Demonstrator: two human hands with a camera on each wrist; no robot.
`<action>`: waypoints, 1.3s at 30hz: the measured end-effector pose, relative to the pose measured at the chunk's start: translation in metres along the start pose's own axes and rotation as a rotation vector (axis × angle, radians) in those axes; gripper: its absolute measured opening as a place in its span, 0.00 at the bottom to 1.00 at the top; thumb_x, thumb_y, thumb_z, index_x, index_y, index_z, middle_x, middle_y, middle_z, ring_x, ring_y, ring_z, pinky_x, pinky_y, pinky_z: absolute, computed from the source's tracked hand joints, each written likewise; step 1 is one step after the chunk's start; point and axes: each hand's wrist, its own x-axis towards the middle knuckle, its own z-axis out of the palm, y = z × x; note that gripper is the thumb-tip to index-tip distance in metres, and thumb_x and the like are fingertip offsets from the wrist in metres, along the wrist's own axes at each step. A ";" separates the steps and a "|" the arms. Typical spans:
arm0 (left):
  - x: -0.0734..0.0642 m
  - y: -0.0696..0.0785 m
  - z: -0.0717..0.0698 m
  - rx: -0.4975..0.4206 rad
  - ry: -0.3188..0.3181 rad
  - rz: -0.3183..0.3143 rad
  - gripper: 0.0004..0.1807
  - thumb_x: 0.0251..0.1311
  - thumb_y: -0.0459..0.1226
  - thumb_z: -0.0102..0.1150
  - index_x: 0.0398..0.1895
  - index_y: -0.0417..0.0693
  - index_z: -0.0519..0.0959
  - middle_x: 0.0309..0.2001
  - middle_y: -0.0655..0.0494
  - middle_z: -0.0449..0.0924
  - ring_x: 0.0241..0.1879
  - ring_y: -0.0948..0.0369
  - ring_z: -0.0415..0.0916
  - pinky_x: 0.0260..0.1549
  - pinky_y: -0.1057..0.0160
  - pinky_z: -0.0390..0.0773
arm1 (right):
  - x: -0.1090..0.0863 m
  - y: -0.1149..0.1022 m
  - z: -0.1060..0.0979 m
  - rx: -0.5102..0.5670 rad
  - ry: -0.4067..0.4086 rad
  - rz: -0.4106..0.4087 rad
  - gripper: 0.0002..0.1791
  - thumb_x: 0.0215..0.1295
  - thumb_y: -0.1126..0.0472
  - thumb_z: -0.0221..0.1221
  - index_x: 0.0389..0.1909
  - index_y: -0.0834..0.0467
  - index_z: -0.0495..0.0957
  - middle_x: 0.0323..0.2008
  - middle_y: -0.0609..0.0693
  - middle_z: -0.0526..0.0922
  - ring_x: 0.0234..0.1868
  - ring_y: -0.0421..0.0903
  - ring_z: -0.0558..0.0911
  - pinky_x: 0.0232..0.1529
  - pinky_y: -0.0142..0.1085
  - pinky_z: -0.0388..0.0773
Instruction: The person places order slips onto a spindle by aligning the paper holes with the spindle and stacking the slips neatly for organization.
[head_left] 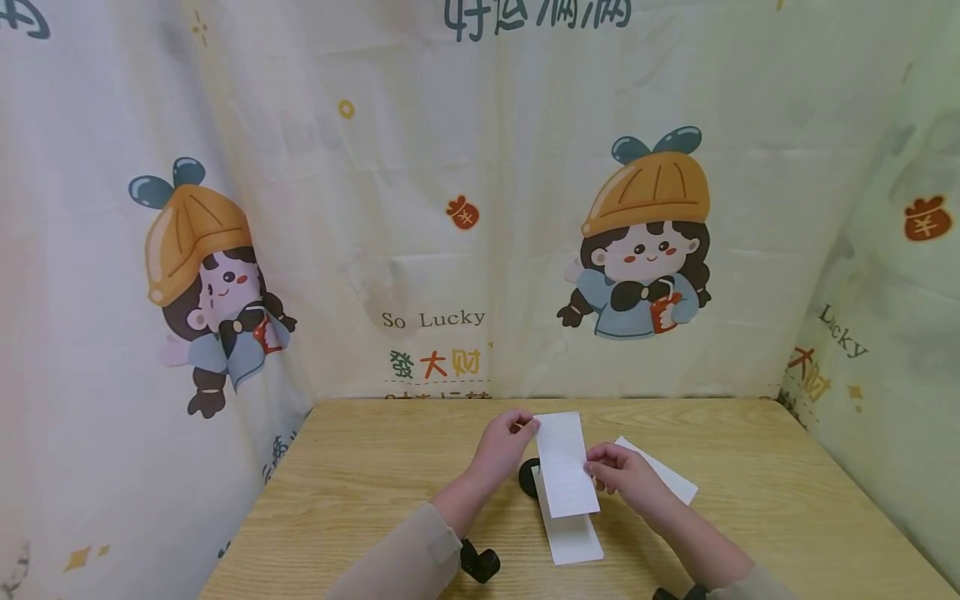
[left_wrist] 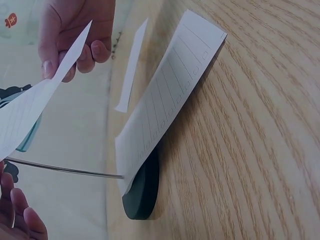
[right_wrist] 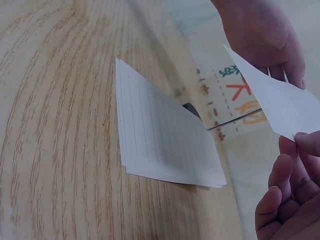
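Observation:
A white paper slip point(head_left: 567, 467) is held up between both hands. My left hand point(head_left: 506, 442) pinches its far left corner, and my right hand point(head_left: 626, 475) pinches its right edge. Beneath it stands a bill spike: a round black base point(head_left: 528, 478) and a thin metal rod point(right_wrist: 235, 119) that rises toward the raised slip. Low on the rod sits a small stack of lined slips point(left_wrist: 167, 90), tilted over the base, with small checkboxes along one edge. The raised slip hides the rod's upper end in the head view.
Another white slip point(head_left: 663, 471) lies on the wooden table point(head_left: 375, 467) to the right, partly behind my right hand. A printed curtain point(head_left: 525, 250) hangs along the table's back edge and both sides. Black straps point(head_left: 480, 562) sit at the wrists.

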 end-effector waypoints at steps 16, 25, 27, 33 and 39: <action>-0.005 0.004 -0.001 0.049 0.007 0.047 0.09 0.67 0.45 0.61 0.35 0.50 0.80 0.32 0.59 0.75 0.32 0.62 0.70 0.29 0.62 0.72 | 0.001 0.000 0.004 0.005 0.009 -0.001 0.10 0.69 0.65 0.59 0.45 0.68 0.76 0.30 0.51 0.78 0.30 0.46 0.75 0.30 0.35 0.72; -0.008 -0.004 -0.001 0.076 0.006 0.052 0.08 0.66 0.42 0.62 0.32 0.48 0.80 0.30 0.59 0.73 0.30 0.62 0.68 0.28 0.63 0.70 | 0.000 0.008 0.003 -0.009 -0.014 0.020 0.10 0.69 0.66 0.59 0.45 0.68 0.76 0.30 0.51 0.78 0.31 0.47 0.74 0.30 0.36 0.73; -0.007 -0.006 0.000 0.081 0.008 0.055 0.08 0.65 0.42 0.63 0.32 0.48 0.80 0.29 0.59 0.74 0.29 0.63 0.69 0.28 0.64 0.70 | 0.000 0.008 0.003 -0.020 -0.017 0.021 0.09 0.69 0.66 0.59 0.45 0.68 0.77 0.29 0.50 0.78 0.31 0.47 0.74 0.30 0.36 0.73; -0.004 -0.011 0.001 0.092 0.001 0.039 0.08 0.65 0.44 0.63 0.33 0.50 0.80 0.31 0.61 0.75 0.31 0.63 0.69 0.29 0.64 0.71 | 0.000 0.010 0.003 -0.047 -0.032 0.027 0.10 0.68 0.64 0.59 0.45 0.67 0.77 0.30 0.50 0.79 0.32 0.48 0.74 0.31 0.37 0.73; -0.004 -0.012 0.001 0.105 -0.008 0.025 0.08 0.64 0.44 0.64 0.34 0.50 0.81 0.31 0.61 0.76 0.31 0.63 0.71 0.28 0.64 0.73 | 0.001 0.012 0.003 -0.070 -0.015 0.042 0.11 0.67 0.64 0.60 0.45 0.68 0.78 0.29 0.50 0.79 0.31 0.47 0.74 0.30 0.36 0.73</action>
